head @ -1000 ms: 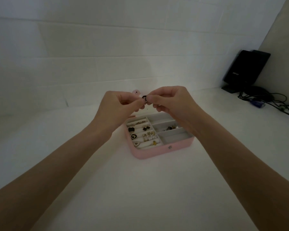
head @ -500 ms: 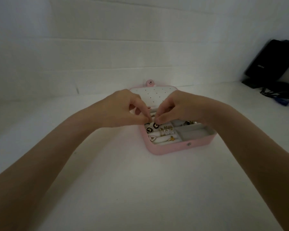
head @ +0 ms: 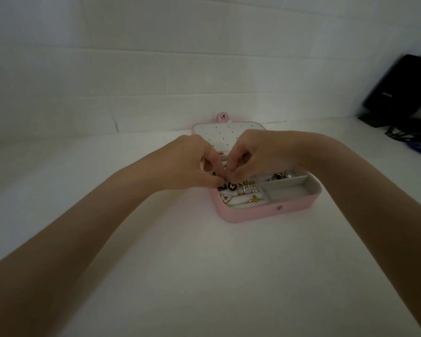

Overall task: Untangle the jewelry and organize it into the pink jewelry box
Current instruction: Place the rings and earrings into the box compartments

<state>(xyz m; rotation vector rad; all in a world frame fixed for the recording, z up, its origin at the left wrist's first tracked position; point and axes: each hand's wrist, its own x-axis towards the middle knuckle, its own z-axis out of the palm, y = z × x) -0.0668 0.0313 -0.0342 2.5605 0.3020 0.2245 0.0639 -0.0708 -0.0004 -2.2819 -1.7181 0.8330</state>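
Box: a pink jewelry box (head: 265,211) lies open on a white table (head: 204,276), its lid (head: 219,135) raised toward the wall.
Left hand (head: 187,164): fingertips pinched on a small ring (head: 226,176) over the box's left slots.
Right hand (head: 258,154): pinching the same ring, fingertips meeting the left's.
Contents: rings (head: 247,187) in the left slots, earrings (head: 278,176) in a right compartment.
Corner: a black device (head: 399,88) stands far right.

Dim white tabletop (head: 204,276), white paneled wall (head: 156,69) behind.

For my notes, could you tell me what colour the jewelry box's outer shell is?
Pink; the jewelry box shows it best in the head view.
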